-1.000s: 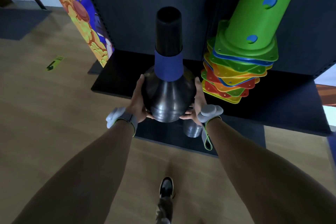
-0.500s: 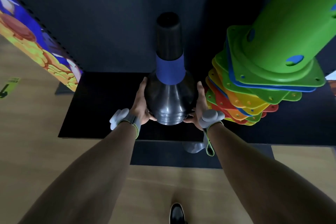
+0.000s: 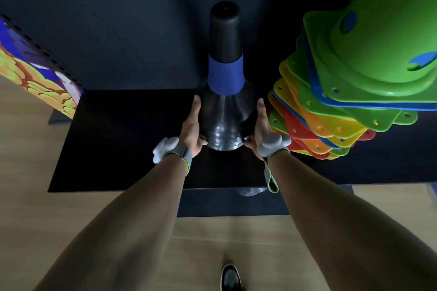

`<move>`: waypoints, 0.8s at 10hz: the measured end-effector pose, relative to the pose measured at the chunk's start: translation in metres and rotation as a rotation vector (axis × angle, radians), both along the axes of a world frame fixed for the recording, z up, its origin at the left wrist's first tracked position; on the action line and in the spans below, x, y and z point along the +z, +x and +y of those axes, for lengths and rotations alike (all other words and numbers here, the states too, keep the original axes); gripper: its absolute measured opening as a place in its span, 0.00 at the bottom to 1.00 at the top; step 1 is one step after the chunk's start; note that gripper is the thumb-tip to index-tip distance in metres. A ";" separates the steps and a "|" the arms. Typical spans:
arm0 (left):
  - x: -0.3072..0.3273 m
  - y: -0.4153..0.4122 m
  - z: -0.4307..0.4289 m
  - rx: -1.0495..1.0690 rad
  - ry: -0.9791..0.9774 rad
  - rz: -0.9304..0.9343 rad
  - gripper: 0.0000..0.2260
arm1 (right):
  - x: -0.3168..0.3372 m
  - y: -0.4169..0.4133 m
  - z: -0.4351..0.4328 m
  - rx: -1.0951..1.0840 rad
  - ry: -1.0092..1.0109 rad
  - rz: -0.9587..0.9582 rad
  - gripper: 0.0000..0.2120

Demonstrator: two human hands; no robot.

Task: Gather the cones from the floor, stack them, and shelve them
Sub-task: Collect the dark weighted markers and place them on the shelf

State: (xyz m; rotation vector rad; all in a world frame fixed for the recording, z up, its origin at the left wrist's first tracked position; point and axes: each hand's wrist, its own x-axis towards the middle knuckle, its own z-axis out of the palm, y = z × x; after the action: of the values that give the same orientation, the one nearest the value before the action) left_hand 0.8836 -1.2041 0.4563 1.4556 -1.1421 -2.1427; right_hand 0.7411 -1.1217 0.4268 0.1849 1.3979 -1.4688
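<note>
Black cone stack (image 3: 224,111) has moved in past the shelf's (image 3: 118,144) front edge, just beside the coloured stack (image 3: 331,125). Your left hand (image 3: 192,125) and right hand (image 3: 259,125) still clasp its base, so it's nearly shelved.

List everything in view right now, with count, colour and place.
black cone stack: one, black with blue band, between both hands over the shelf
coloured cone stack: one, green top over blue, yellow, orange, red, shelf's right
shelf: one, black, centre
printed panel: one, multicoloured, far left
grey object: one, grey, under the shelf's front edge
floor: light wood, below
shoe: one, black, bottom edge
wrist bands: two, grey, at wrists
left hand: grips stack's left side
right hand: grips its right side
</note>
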 end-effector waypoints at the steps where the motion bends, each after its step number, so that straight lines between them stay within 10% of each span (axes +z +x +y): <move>1: -0.001 -0.004 -0.006 0.062 -0.019 -0.141 0.50 | -0.009 -0.006 -0.006 0.025 0.078 0.190 0.32; 2: 0.026 -0.004 0.008 0.072 -0.056 -0.267 0.46 | 0.005 0.007 -0.001 0.118 0.133 0.452 0.41; 8: 0.226 0.110 0.310 -0.057 -0.389 -0.303 0.30 | 0.242 0.109 0.295 0.519 0.090 0.681 0.32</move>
State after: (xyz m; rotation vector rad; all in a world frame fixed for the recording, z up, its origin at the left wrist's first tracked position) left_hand 0.9940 -0.8943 0.6826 1.6035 -1.6162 -1.6403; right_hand 0.8497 -0.8263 0.6689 -0.6381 1.8680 -1.0600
